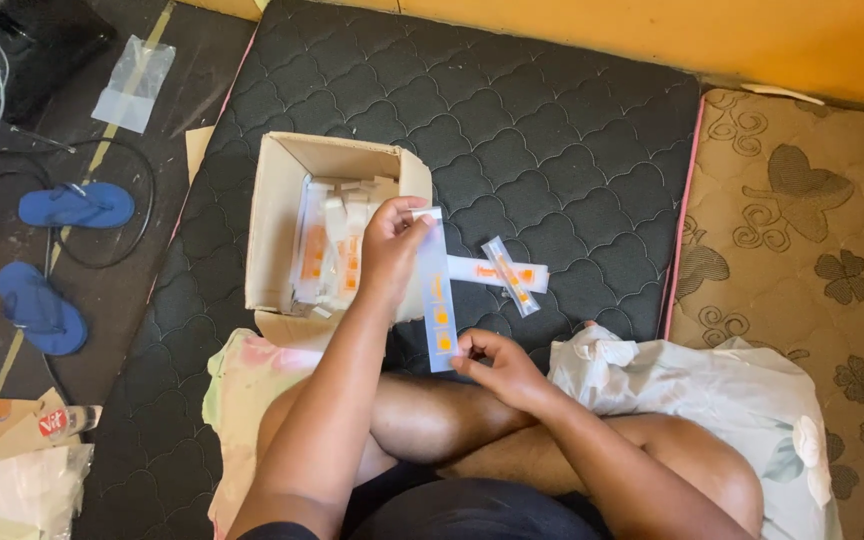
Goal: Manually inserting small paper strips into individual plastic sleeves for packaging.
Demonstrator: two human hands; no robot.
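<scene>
Our fingers [414, 212] pinch both ends of a long clear packet [438, 300] with orange marks: the left hand [390, 245] grips its far end, the right hand [504, 368] its near end, above our crossed legs. It looks light, thin and floppy, likely slippery film, so we judge the ends the surest hold. Left of it, an open cardboard box [277, 200] holds many similar packets. Two more packets [508, 274] lie on the black mattress [552, 130] to the right, and a white bag [712, 400] lies near right.
</scene>
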